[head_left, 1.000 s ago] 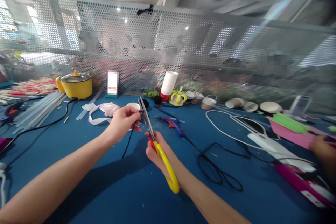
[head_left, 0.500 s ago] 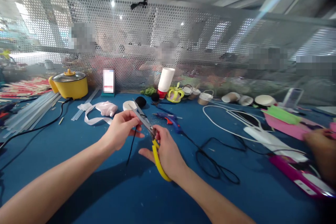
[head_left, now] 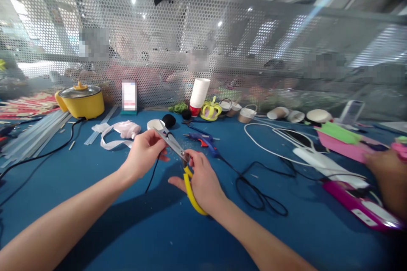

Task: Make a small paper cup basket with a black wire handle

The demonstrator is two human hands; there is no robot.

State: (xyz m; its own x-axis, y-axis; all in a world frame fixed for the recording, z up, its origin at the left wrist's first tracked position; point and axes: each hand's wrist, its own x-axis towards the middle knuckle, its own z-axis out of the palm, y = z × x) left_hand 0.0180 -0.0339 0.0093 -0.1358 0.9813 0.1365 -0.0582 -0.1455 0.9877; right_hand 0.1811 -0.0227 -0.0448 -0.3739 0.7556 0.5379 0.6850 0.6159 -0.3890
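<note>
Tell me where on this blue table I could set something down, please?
The widest bare patch of table is at the front, between the left arm and right arm, this side of the scissors. Another lies between the right arm, looped black cord and magenta block. The back is crowded: yellow pot, stacked cups, little baskets.

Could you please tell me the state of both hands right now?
Left hand: closed, pinching a thin black cord.
Right hand: holding yellow-handled scissors, thumb extended.

The right hand (head_left: 205,182) holds scissors (head_left: 187,174), blades apart, near a black cord (head_left: 152,175) pinched in the left hand (head_left: 142,154).
</note>
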